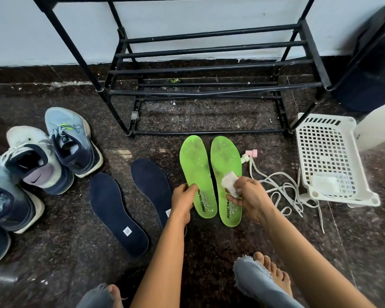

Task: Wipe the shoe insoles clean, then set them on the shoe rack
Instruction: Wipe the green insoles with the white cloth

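Head view shows the left green insole [196, 165] and right green insole [226, 156] lying lengthwise toward the shoe rack [209, 92], just in front of it; the right hand [247, 194] pinches a white wipe [229, 182] onto the right one's middle, while the left hand [183, 198] fingers grip the left one's side edge.

Glossy speckled stone floor [209, 252]; matt black metal rack [209, 50].
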Demonstrator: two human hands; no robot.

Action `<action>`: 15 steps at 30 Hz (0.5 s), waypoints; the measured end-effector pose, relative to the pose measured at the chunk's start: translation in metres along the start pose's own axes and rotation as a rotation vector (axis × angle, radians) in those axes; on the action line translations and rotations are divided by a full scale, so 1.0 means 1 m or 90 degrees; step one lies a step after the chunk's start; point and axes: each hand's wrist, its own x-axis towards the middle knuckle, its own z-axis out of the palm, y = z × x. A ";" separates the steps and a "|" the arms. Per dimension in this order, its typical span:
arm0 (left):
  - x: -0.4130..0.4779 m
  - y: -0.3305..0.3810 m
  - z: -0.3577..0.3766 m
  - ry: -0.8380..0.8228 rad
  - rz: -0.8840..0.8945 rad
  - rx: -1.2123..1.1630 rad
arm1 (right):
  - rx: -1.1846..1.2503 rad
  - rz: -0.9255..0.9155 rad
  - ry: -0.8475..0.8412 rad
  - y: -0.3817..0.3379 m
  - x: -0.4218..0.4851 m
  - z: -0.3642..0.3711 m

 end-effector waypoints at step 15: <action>-0.091 0.080 -0.047 -0.013 -0.003 -0.292 | -0.028 -0.029 -0.187 -0.081 -0.102 0.045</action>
